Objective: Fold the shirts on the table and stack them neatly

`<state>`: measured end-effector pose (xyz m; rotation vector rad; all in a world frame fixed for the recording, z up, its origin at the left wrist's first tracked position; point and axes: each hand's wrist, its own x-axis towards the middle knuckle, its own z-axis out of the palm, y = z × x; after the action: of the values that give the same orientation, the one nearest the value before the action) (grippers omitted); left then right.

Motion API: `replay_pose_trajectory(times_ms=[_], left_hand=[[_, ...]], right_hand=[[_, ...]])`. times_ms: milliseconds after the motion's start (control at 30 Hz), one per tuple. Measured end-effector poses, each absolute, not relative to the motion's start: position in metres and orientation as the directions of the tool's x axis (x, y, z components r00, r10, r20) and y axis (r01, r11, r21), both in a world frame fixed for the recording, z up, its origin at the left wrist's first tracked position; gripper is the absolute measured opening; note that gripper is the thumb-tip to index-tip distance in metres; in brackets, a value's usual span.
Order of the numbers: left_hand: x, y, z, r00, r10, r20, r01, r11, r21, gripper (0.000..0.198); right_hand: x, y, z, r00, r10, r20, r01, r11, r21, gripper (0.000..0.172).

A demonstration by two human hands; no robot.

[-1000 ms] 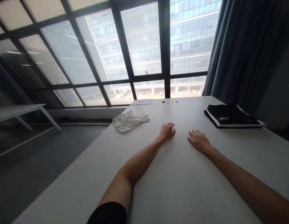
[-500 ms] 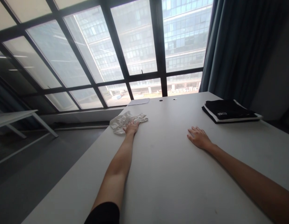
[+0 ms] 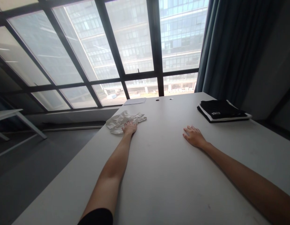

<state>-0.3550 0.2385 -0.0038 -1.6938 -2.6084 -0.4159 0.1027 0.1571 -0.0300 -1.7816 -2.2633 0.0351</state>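
white table (image 3: 163, 175), left hand (image 3: 130, 127) on crumpled pale cloth (image 3: 116, 123)

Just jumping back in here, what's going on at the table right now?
A person's left grip is laid on a crumpled white cloth near the left edge of the white table; whether it clasps the fabric is unclear. The right grip rests palm-down on the table, holding nothing visible. Farther right lies a folded black-and-white stack, with neither grip touching it.

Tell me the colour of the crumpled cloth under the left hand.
Off-white; the crumpled cloth under the left hand shows best in the head view.
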Motion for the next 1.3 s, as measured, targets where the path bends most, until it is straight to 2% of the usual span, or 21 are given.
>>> replay_pose_trajectory(times_ms=[200, 467, 567, 667, 800, 900, 1067, 1167, 1300], left_hand=[[-0.317, 0.237, -0.006, -0.222, 0.96, 0.172, 0.96, 0.184, 0.211, 0.057], [-0.26, 0.228, -0.009, 0.181, 0.964, 0.195, 0.949, -0.223, 0.222, 0.054], [-0.243, 0.221, -0.007, 0.352, 0.915, 0.197, 0.89, -0.392, 0.232, 0.055], [-0.228, 0.212, -0.004, 0.507, 0.84, 0.195, 0.805, -0.542, 0.243, 0.053], [-0.214, 0.202, -0.001, 0.702, 0.676, 0.224, 0.62, -0.735, 0.273, 0.05], [-0.208, 0.2, -0.003, 0.691, 0.659, 0.297, 0.611, -0.752, 0.247, 0.051], [-0.214, 0.208, -0.007, 0.459, 0.766, 0.449, 0.764, -0.599, 0.24, 0.048], [-0.219, 0.212, -0.006, 0.393, 0.791, 0.47, 0.792, -0.551, 0.265, 0.04], [-0.219, 0.209, -0.001, 0.39, 0.778, 0.493, 0.772, -0.568, 0.286, 0.036]], right_hand=[[0.102, 0.155, -0.029, -0.218, 0.955, 0.2, 0.945, 0.258, -0.199, 0.054], [0.102, 0.157, -0.028, -0.21, 0.957, 0.2, 0.934, 0.257, -0.248, 0.053], [0.103, 0.157, -0.027, -0.192, 0.942, 0.274, 0.919, 0.271, -0.286, 0.054], [0.106, 0.161, -0.028, -0.131, 0.904, 0.406, 0.885, 0.292, -0.364, 0.05], [0.111, 0.168, -0.03, -0.053, 0.848, 0.527, 0.836, 0.326, -0.441, 0.046], [0.11, 0.167, -0.03, -0.114, 0.852, 0.511, 0.819, 0.371, -0.437, 0.045], [0.107, 0.159, -0.025, -0.21, 0.884, 0.418, 0.82, 0.392, -0.416, 0.037], [0.107, 0.156, -0.022, -0.216, 0.89, 0.401, 0.828, 0.385, -0.408, 0.029], [0.107, 0.156, -0.02, -0.22, 0.883, 0.414, 0.825, 0.395, -0.404, 0.019]])
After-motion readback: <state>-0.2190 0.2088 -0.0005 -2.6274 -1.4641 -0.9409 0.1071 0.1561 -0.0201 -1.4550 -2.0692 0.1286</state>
